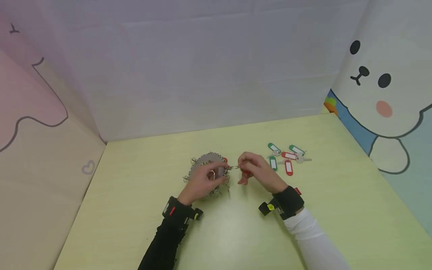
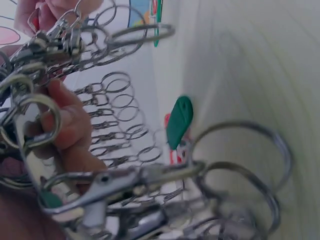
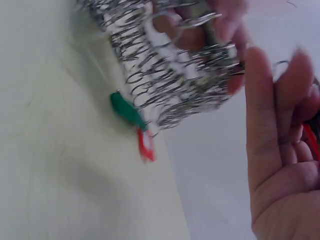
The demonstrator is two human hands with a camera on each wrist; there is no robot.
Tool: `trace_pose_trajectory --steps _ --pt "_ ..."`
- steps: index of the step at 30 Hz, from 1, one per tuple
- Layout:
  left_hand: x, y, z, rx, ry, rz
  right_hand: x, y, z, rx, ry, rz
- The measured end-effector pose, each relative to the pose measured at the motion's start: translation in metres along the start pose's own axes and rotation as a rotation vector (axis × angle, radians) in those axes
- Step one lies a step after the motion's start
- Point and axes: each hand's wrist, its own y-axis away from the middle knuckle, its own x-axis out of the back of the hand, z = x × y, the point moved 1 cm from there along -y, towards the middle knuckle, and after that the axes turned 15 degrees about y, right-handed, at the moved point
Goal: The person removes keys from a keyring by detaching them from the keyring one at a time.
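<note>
My left hand [image 1: 204, 180] grips a round grey metal key holder [image 1: 194, 171], its rim hung with several swivel clips [image 2: 112, 185] and split rings [image 2: 245, 127]. Close to its right side, my right hand [image 1: 259, 170] pinches a small metal ring at the fingertips, near one of the clips. A red key tag [image 3: 312, 137] sits within the right hand, partly hidden by the fingers. Whether ring and clip are joined cannot be made out. A green tag [image 3: 127, 110] and a red tag [image 3: 145, 145] hang by the holder in the right wrist view.
Right of the hands, loose green key tags [image 1: 273, 163], red key tags [image 1: 288, 167] and silver keys [image 1: 300, 158] lie on the pale yellow table [image 1: 135, 210]. A white cloth wall [image 1: 209, 75] rises behind the table, with printed cartoon sheets [image 1: 398, 150] at the sides.
</note>
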Motion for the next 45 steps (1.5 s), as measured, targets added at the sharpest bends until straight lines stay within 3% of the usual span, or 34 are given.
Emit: trace_pose_trajectory --steps 8,12,15,17,19,22,27,29,36,40,45 --pt "0.005 0.001 -0.014 0.043 -0.140 -0.016 0.000 0.001 -0.001 -0.011 0.025 -0.001" --pt "0.000 0.002 -0.013 0.041 -0.334 -0.034 -0.003 -0.001 0.001 0.001 0.095 -0.003" --pt "-0.005 0.003 -0.007 0.025 -0.462 0.009 -0.005 -0.002 0.002 0.004 0.175 -0.007" --pt "-0.007 0.003 -0.005 -0.022 -0.497 0.050 -0.006 -0.003 0.001 0.000 0.205 -0.014" --pt "-0.009 0.002 -0.005 -0.089 -0.459 0.063 -0.007 -0.003 0.001 0.001 0.216 -0.018" --pt "-0.011 -0.003 -0.007 -0.194 -0.362 0.032 -0.007 -0.004 0.001 0.005 0.230 -0.015" --pt "-0.018 -0.008 -0.012 -0.267 -0.286 0.031 -0.003 -0.002 0.000 0.019 0.307 0.038" --pt "-0.022 -0.008 -0.012 -0.259 -0.270 0.052 -0.001 -0.001 0.001 0.019 0.335 0.056" --pt "-0.037 -0.007 -0.007 -0.195 0.013 0.062 0.000 0.002 -0.003 0.031 0.363 0.070" --pt "-0.038 -0.007 -0.003 -0.171 0.059 0.083 -0.001 0.002 -0.005 0.038 0.394 0.098" --pt "-0.037 -0.006 0.000 -0.133 0.082 0.043 -0.004 0.001 -0.006 0.061 0.433 0.125"
